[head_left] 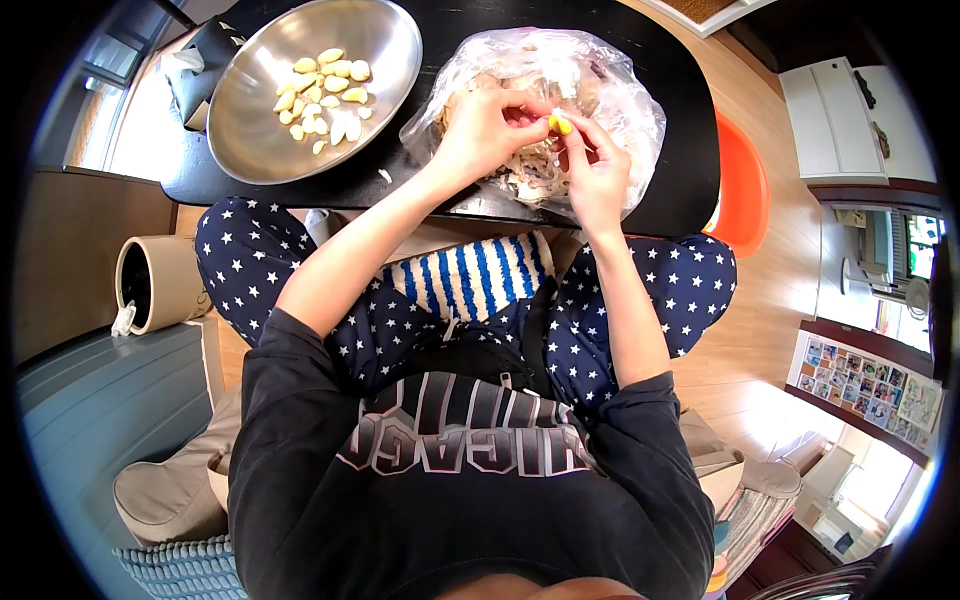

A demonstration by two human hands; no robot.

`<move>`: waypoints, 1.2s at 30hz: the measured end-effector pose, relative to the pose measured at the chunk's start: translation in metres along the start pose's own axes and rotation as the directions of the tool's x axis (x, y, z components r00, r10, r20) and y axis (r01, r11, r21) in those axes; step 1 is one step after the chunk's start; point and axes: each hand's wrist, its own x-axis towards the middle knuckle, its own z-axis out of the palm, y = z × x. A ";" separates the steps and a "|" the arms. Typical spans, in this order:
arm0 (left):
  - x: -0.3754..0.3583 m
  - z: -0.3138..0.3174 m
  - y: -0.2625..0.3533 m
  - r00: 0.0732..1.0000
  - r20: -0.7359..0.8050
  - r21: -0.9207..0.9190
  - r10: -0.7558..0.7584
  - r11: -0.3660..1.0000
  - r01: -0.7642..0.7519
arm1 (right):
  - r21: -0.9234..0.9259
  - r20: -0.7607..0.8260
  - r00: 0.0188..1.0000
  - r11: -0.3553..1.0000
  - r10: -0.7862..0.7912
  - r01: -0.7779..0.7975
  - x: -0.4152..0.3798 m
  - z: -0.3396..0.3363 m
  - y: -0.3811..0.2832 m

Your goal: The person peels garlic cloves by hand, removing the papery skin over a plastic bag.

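Over a clear plastic bag [625,95] on the black table, my two hands meet at the fingertips. My left hand [490,130] and my right hand [597,170] are both closed, pinching a small yellow garlic clove [560,123] between them. Papery garlic skins and bulbs [530,180] lie in the open bag below. To the left, a wide steel bowl [235,130] holds several peeled cloves [330,85] gathered in its middle.
A bit of skin lies on the black table [420,205] near its front edge. A striped blue and white cloth [470,275] rests on my lap. There is an orange chair [745,180] at the right and a beige bin [155,285] at the left.
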 end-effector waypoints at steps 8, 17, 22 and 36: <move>0.002 0.001 -0.010 0.999 0.006 0.049 -0.035 0.998 0.035 | -0.336 0.031 0.963 0.904 -0.269 0.264 0.000 0.000 0.002; 0.009 0.000 -0.018 0.999 -0.031 -0.166 -0.034 0.986 0.029 | 0.621 0.258 0.932 0.695 0.254 -0.361 0.011 -0.017 0.003; 0.005 -0.004 -0.003 0.999 0.030 0.068 -0.011 0.998 0.009 | 0.753 0.369 0.907 0.507 0.202 -0.419 0.016 -0.023 0.013; -0.007 0.006 -0.007 0.995 -0.001 0.223 0.104 0.970 -0.101 | 0.146 0.281 0.960 0.989 -0.004 -0.039 0.034 0.021 -0.056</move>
